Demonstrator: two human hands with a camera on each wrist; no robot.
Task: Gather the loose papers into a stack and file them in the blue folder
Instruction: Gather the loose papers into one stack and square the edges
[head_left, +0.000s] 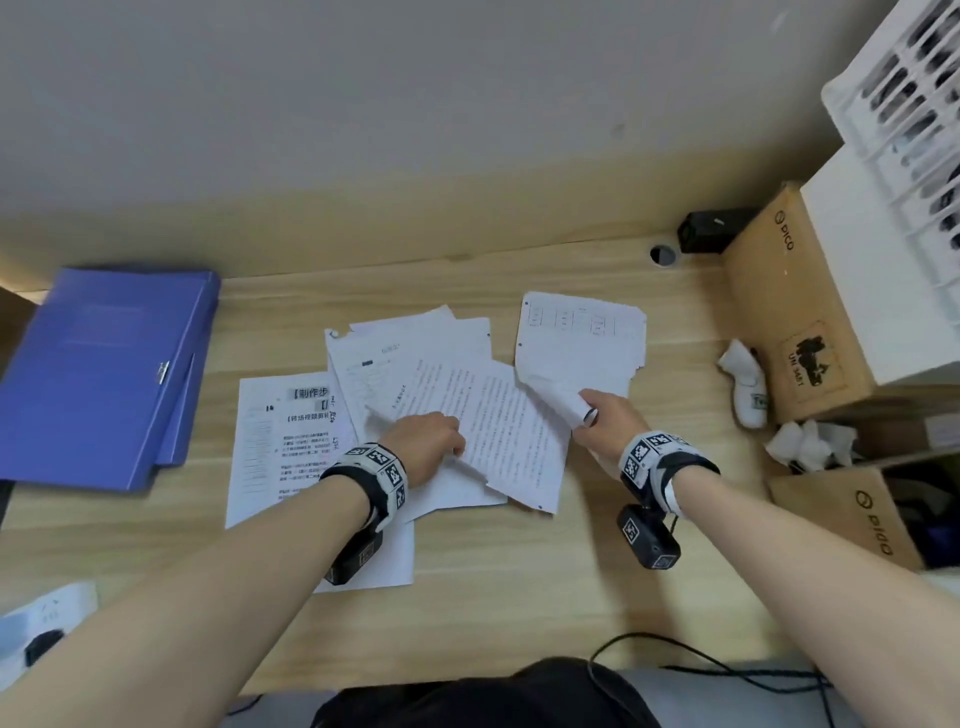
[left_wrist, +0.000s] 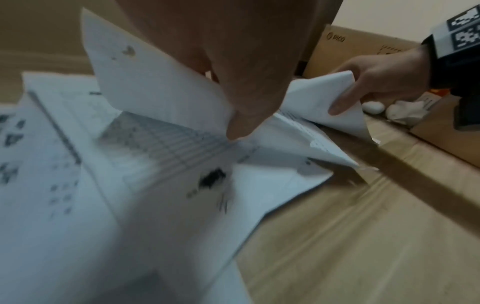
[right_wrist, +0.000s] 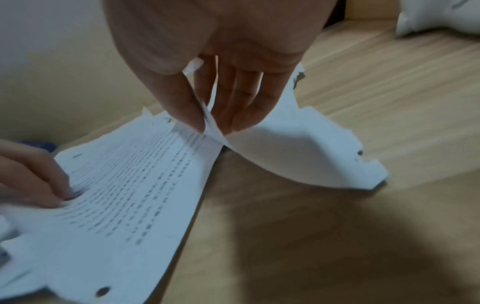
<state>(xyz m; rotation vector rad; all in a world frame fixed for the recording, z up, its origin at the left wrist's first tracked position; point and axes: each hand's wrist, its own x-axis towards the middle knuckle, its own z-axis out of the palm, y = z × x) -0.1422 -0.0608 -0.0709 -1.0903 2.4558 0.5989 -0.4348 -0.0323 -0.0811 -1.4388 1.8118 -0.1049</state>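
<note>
The blue folder (head_left: 104, 374) lies closed at the desk's left. Several loose white papers (head_left: 374, 364) overlap in the middle of the wooden desk (head_left: 519, 597). My left hand (head_left: 441, 436) pinches the left edge of a printed text sheet (head_left: 509, 421); the left wrist view shows a sheet (left_wrist: 155, 82) raised against its fingers (left_wrist: 241, 123). My right hand (head_left: 589, 413) pinches the curled near corner of a torn-edged sheet (head_left: 576, 343) lying furthest right. In the right wrist view its thumb and fingers (right_wrist: 192, 115) clamp that sheet (right_wrist: 298, 156) and lift the corner.
Cardboard boxes (head_left: 789, 312) (head_left: 857, 519) crowd the right side, with a white crate (head_left: 904, 130) on top. Crumpled tissue (head_left: 810, 441) and a white object (head_left: 745, 384) lie beside them. A black adapter (head_left: 706, 228) sits by the wall. A black cable (head_left: 727, 670) runs along the near edge.
</note>
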